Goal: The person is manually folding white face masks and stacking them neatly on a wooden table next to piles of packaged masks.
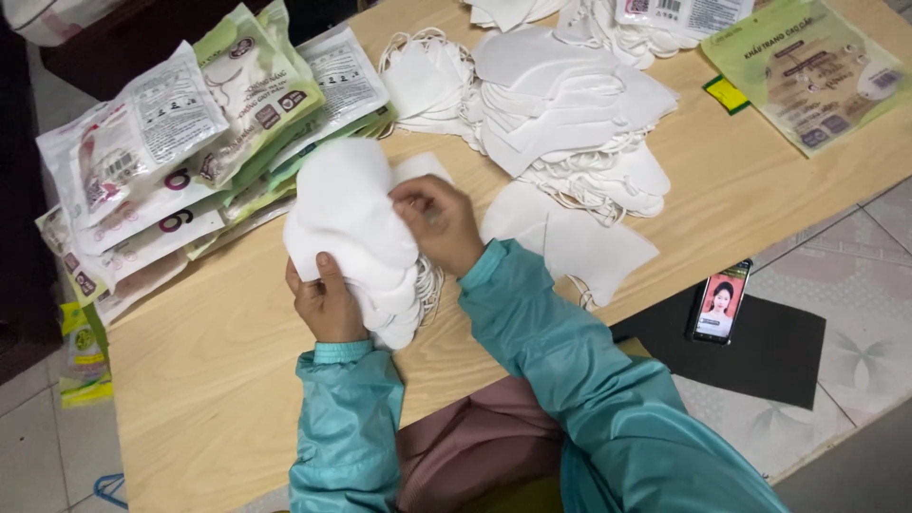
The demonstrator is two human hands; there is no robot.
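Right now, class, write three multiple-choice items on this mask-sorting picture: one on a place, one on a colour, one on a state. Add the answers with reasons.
1. Where does the phone lie?
A. on the black mat
B. on the wooden table
C. on the packets

2. What colour are the sleeves?
A. red
B. teal
C. yellow

3. What is the left hand doing?
A. resting flat
B. gripping a stack of white masks
C. holding the phone

Answers: A, the phone lies on the mat; B, both sleeves are teal; B, fingers wrap the stack while the right hand touches its top.
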